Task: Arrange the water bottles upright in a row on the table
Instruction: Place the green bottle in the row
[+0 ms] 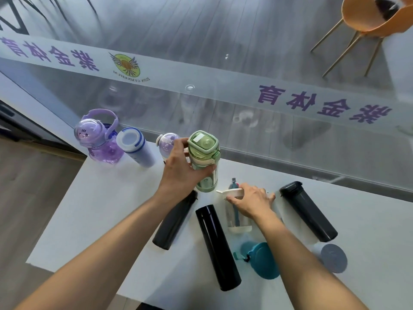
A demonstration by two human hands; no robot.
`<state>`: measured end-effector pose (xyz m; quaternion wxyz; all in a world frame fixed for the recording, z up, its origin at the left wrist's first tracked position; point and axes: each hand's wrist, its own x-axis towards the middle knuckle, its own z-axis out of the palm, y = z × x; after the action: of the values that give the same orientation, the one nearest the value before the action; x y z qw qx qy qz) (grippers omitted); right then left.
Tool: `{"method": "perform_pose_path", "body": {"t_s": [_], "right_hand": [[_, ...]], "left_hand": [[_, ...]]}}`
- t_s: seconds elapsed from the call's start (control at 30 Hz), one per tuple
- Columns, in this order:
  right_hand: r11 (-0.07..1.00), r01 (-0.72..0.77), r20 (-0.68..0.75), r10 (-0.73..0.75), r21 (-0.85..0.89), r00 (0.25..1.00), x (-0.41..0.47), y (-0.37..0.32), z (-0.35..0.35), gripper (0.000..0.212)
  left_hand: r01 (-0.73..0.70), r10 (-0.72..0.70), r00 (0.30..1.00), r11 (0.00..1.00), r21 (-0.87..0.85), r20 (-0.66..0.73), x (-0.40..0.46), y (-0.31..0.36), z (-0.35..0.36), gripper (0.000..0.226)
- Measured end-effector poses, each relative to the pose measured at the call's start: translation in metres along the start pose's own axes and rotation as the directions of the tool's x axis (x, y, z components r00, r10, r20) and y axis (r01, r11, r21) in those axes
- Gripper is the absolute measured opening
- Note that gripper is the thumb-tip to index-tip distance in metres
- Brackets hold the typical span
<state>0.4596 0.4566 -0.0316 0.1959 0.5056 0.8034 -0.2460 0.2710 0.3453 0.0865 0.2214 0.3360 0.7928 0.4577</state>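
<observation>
Left hand [178, 171]: grip wrapped round translucent green plastic bottle [204, 162], square-lidded, upright, over the white worktop [100, 209]. Right hand [251, 202]: grip clasps clear bottle [237, 218] at its white cap. Matte black cylinders [218, 247] lie flat near. Purple domed bottle [98, 139] stands at the back left.

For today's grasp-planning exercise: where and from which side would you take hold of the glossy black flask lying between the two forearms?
Grip the black flask around the middle of its barrel, coming from above with fingers either side. It lies flat on the table, a plain smooth cylinder with no handle, and its sides look clear.
</observation>
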Motion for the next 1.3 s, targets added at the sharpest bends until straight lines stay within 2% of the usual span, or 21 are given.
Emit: {"method": "perform_pose_path", "body": {"t_s": [0.3,0.37,0.43,0.5,0.63,0.73,0.8,0.87,1.0,1.07,1.13,1.2,1.3], "right_hand": [[1.0,-0.005,0.006,0.005,-0.002,1.0,-0.031,0.009,0.015,0.073],[0.997,0.013,-0.09,-0.007,0.071,0.996,-0.035,0.005,0.005,0.071],[0.978,0.103,-0.248,-0.056,0.18,0.967,-0.034,-0.003,-0.009,0.072],[0.934,0.211,-0.33,-0.11,0.29,0.937,-0.027,-0.017,-0.021,0.08],[0.791,0.307,-0.315,-0.152,0.529,0.937,-0.005,-0.05,-0.036,0.085],[0.761,0.353,-0.327,-0.195,0.545,0.925,0.005,-0.062,-0.032,0.076],[0.741,0.355,-0.334,-0.186,0.57,0.924,0.009,-0.063,-0.029,0.075],[0.725,0.342,-0.341,-0.156,0.598,0.927,0.011,-0.063,-0.029,0.073],[0.727,0.319,-0.332,-0.132,0.609,0.934,0.014,-0.066,-0.029,0.072],[0.732,0.312,-0.336,-0.12,0.606,0.934,0.012,-0.067,-0.029,0.071],[0.733,0.312,-0.353,-0.104,0.604,0.93,0.01,-0.067,-0.028,0.071],[0.734,0.303,-0.361,-0.084,0.608,0.929,0.007,-0.067,-0.027,0.071],[0.752,0.298,-0.382,-0.066,0.589,0.922,0.001,-0.071,-0.025,0.069]], "left_hand": [[0.0,0.001,1.0,0.999,-0.054,0.024,0.013,-0.008,0.032,0.081],[-0.009,0.01,1.0,0.999,-0.036,0.029,0.013,-0.013,0.037,0.08],[-0.015,0.016,0.999,1.0,-0.021,0.032,0.012,-0.017,0.041,0.08],[-0.025,0.026,0.999,0.999,-0.025,0.034,0.01,-0.02,0.045,0.08],[-0.012,0.014,0.999,0.999,-0.048,0.029,0.006,-0.022,0.051,0.078],[0.016,-0.014,0.998,0.999,-0.042,0.064,0.008,-0.025,0.048,0.077],[-0.005,0.002,0.989,1.0,0.024,0.149,0.012,-0.025,0.038,0.081],[-0.099,0.067,0.978,0.983,0.157,0.198,0.018,-0.022,0.023,0.086],[-0.308,0.331,0.943,0.849,0.429,0.023,0.033,-0.01,-0.016,0.06],[-0.334,0.403,0.915,0.778,0.532,-0.014,0.042,-0.01,-0.034,0.057],[-0.303,0.37,0.929,0.734,0.607,0.016,0.053,-0.019,-0.045,0.064],[-0.264,0.278,0.957,0.716,0.646,0.084,0.06,-0.029,-0.049,0.073],[-0.227,0.153,0.973,0.741,0.632,0.17,0.068,-0.044,-0.048,0.074]]}}
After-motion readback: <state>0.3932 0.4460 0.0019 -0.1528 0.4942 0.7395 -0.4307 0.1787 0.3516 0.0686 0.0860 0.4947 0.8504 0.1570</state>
